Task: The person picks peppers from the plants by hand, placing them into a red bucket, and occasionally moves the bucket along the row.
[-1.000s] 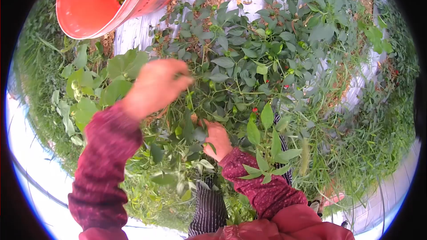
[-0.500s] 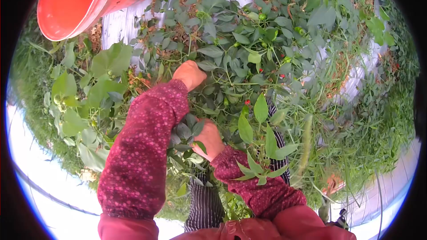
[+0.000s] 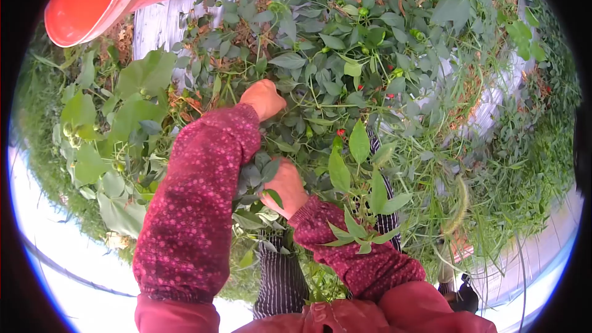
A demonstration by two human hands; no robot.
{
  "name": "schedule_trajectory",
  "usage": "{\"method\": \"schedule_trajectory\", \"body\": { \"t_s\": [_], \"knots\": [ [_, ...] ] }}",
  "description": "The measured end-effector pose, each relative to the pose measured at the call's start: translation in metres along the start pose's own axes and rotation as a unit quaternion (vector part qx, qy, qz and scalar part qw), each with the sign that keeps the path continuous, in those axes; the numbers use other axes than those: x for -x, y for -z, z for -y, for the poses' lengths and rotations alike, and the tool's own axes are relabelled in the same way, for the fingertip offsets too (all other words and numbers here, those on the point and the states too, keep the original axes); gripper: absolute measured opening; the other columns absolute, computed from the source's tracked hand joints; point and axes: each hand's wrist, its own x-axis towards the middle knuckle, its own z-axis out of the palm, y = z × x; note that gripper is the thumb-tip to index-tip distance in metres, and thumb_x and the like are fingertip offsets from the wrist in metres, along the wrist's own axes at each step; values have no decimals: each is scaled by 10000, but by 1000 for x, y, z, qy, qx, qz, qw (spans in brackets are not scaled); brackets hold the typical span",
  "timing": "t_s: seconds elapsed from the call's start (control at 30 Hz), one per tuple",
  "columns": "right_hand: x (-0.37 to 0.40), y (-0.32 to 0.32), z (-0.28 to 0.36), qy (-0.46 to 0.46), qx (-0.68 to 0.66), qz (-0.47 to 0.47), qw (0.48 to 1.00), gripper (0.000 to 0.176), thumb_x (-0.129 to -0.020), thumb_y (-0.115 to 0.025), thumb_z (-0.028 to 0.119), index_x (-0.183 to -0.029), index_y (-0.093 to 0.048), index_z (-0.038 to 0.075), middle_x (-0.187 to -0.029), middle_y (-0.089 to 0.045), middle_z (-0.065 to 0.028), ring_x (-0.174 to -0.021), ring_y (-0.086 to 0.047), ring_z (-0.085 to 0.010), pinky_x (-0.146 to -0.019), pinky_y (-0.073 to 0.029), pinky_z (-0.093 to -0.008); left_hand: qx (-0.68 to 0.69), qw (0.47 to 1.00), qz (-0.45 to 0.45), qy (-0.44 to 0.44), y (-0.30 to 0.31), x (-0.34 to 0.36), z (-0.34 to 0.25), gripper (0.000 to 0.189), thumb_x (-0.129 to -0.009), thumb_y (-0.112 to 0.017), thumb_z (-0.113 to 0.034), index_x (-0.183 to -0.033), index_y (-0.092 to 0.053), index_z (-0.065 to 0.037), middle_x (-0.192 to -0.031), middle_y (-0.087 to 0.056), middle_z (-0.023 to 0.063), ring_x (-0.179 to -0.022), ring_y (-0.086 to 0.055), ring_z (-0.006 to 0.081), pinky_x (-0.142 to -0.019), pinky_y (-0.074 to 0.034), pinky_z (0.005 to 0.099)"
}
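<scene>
My left hand is closed among the stems and leaves of a pepper plant, left of the middle of the view; what its curled fingers hold is hidden. Below it, my right hand reaches into the foliage, with dark leaves across its fingers, so its grip cannot be made out. Red peppers and green peppers show on the plants to the right and above.
A red bucket lies tilted at the upper left. Broad-leaved plants grow on the left, grass and weeds on the right. Pale plastic sheeting covers soil. Striped trouser legs show below.
The view has shifted slightly, so the bucket and plants sit a little farther left and up. Both hands remain at nearly the same places in the foliage.
</scene>
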Motion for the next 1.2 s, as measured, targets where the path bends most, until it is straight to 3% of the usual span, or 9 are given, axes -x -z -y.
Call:
{"method": "schedule_trajectory", "body": {
  "t_s": [0.1, 0.17, 0.37, 0.47, 0.63, 0.9, 1.0, 1.1, 1.2],
  "knots": [
    [-2, -2, 2, 6, -10, -6, 1000, 235, -558, -616, 117, -786, -572, 86, -792, -578, -88, -737, -553, -310, -675, -442, -404, 82, 996, -21, 25, 6, 14, -2, 354, -754, -634, -236, -969, -640, 46, -991, -617, 248, -944, -603, 342, -827, -480, 371],
    [-2, 0, 3, 5, -16, -12, 1000, 251, -553, -614, 109, -799, -577, 84, -798, -581, -91, -738, -554, -312, -680, -444, -403, 51, 994, -32, -90, 2, 16, 3, 359, -736, -631, -216, -973, -624, 53, -944, -628, 248, -913, -609, 356, -814, -486, 378],
    [0, -5, 3, -24, -2, 11, 1000, 285, -542, -619, 105, -825, -591, 75, -829, -598, -104, -757, -561, -310, -689, -447, -404, -90, 981, -2, -172, -6, 21, -2, 249, -707, -632, -168, -875, -633, 16, -843, -634, 212, -824, -620, 361, -748, -499, 414],
    [1, 0, 3, 1, 6, 31, 999, 270, -543, -630, 109, -807, -591, 67, -805, -599, -113, -738, -567, -312, -678, -446, -406, -88, 962, -110, -234, -13, 32, -5, 98, -636, -634, -105, -687, -636, -21, -774, -630, 183, -738, -623, 342, -650, -506, 423],
    [-4, 4, 8, -52, -33, 50, 997, 227, -563, -639, 130, -776, -590, 67, -766, -598, -110, -740, -575, -320, -679, -448, -414, -276, 919, -158, -233, 15, 78, -24, 157, -646, -597, -89, -787, -626, -25, -774, -599, 153, -686, -638, 279, -583, -508, 380],
    [10, -1, -8, 51, -102, -11, 993, 265, -566, -625, 142, -815, -557, 82, -890, -573, -95, -858, -546, -311, -766, -421, -420, -106, 923, -132, -346, 42, 141, -11, 161, -671, -612, -113, -785, -544, -21, -727, -569, 138, -627, -611, 278, -541, -495, 387],
    [12, 0, -6, 12, -100, 19, 995, 341, -602, -633, 171, -929, -628, 74, -936, -601, -98, -878, -551, -348, -773, -427, -444, -76, 936, -183, -291, 58, 157, -15, 176, -668, -625, -106, -790, -523, -33, -723, -566, 126, -628, -605, 283, -545, -497, 386],
    [-8, 15, 11, -38, -75, 92, 992, 757, -606, -619, 69, -1334, -436, 168, -1090, -580, -126, -905, -571, -310, -794, -429, -419, 6, 930, -316, -187, 79, 115, 21, 149, -739, -567, -94, -874, -621, -62, -804, -637, 149, -716, -629, 316, -657, -515, 404],
    [-11, 17, 15, -55, -59, 92, 993, 736, -611, -611, 47, -1320, -447, 160, -1112, -584, -113, -880, -591, -300, -777, -439, -407, 82, 968, -236, -24, 98, 60, 62, 214, -780, -549, -204, -880, -670, -59, -883, -642, 210, -845, -624, 355, -773, -494, 423]
  ]
}}
